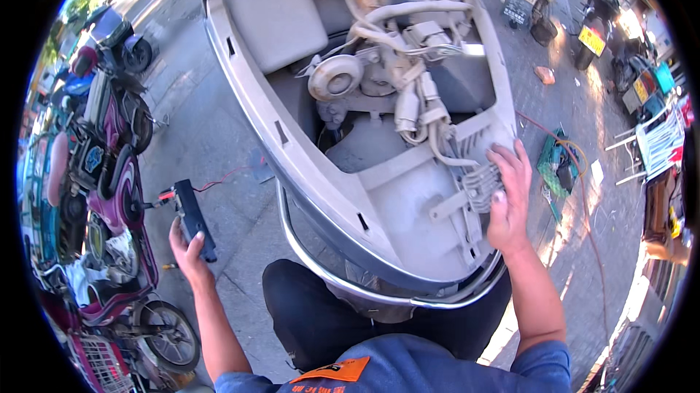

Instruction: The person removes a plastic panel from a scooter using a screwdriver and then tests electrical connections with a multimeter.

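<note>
In front of me is the grey inner body shell [292, 156] of a scooter, its edge close to my knees. Dusty wiring and a round horn-like part [336, 78] show in its opening. My left hand [191, 253] is wrapped round a black rectangular box [193, 219], off to the left of the scooter. A red-tipped connector [166, 195] and a thin red wire are at the box's upper end. My right hand [510, 200], fingers apart, rests at the right edge of a finned metal block [477, 187] on the shell; its fingertips touch the block.
A curved chrome bar [313, 262] runs round the shell's near edge. Parked two-wheelers [117, 174] crowd the left side. To the right lie a green tool tray [558, 167] and an orange-brown hose [583, 203] on the paving. A white chair [656, 145] stands farther right.
</note>
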Demonstrator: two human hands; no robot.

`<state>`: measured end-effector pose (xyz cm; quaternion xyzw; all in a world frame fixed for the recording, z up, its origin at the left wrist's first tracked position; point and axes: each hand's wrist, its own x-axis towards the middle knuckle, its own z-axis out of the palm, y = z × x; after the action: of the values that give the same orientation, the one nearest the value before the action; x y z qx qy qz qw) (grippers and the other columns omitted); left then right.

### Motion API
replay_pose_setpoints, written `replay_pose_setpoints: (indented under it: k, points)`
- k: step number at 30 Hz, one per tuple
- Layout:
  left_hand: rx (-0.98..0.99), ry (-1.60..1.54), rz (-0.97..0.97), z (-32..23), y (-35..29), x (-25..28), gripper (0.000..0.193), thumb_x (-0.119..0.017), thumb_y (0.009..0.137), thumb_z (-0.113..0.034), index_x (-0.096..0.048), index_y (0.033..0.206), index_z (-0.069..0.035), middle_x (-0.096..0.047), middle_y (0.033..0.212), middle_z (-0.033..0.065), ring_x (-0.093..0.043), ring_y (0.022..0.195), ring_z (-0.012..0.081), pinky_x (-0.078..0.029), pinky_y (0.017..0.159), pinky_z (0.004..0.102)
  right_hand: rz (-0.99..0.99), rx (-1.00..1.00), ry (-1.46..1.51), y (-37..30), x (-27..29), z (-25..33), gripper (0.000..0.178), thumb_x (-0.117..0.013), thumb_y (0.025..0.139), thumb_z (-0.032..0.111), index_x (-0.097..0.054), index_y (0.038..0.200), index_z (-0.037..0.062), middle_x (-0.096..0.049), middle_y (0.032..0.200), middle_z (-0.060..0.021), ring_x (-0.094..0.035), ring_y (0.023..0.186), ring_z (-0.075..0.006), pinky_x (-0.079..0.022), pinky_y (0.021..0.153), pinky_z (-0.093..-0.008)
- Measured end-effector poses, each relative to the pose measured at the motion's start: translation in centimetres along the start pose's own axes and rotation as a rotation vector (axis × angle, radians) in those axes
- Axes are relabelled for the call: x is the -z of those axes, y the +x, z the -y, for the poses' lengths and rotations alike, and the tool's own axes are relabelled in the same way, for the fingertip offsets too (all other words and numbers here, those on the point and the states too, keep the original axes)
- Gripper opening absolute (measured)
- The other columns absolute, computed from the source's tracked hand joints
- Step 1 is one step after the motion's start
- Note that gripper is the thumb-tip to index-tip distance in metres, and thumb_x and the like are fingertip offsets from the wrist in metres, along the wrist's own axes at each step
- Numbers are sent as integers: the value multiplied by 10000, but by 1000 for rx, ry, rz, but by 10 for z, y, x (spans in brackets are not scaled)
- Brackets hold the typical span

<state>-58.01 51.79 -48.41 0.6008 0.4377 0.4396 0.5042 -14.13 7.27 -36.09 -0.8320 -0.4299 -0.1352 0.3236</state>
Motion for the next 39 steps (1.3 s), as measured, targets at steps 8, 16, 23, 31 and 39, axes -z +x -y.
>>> replay_pose_setpoints:
  k: [8, 16, 23, 31, 39]
  points:
    - [-480, 664, 321, -290, -79, 18, 1146, -784, 621, -563, -541, 1547, 65, -526, 1573, 297, -469, 1528, 377, -312, 1285, 507, -98, 46, 14, -9, 5, -4, 544, -511, 1087, 452, -670, 1463, 93, -625, 1500, -171, -423, 1545, -460, -329, 1267, -583]
    - [-806, 963, 1004, -450, -173, -89, 839, -838, 457, -246, -773, 1282, -108, -571, 1517, 334, -632, 1307, 528, -481, 1116, 574, -146, 17, 117, -16, 10, -3, 591, -614, 1049, 385, -581, 1537, 53, -573, 1541, -232, -391, 1569, -454, -319, 1271, -567]
    - [-1310, 1197, 1398, -424, -213, -187, 744, -832, 579, -318, -741, 1307, -193, -560, 1554, 199, -578, 1361, 404, -460, 1096, 595, 647, 349, 1045, -14, 80, 76, 911, -850, 911, 310, -428, 1659, 6, -559, 1577, -244, -564, 1456, -365, -440, 1230, -480]
    - [-1488, 946, 1367, -407, -192, -240, 801, -843, 652, -283, -687, 1432, -184, -526, 1636, 154, -519, 1488, 383, -420, 1206, 598, 710, -324, 1340, -35, 107, 38, 901, -882, 918, 238, -428, 1670, 38, -635, 1487, -95, -593, 1379, -179, -484, 1165, -357]
    - [-311, 716, 832, -331, -41, -313, 405, -683, 1074, -370, -751, 1207, 6, -762, 1064, 78, -694, 951, 207, -578, 903, 374, 76, -536, 1114, 20, 96, -7, 713, -773, 1043, 445, -514, 1517, -20, -738, 1171, -78, -716, 951, -108, -583, 759, -278]
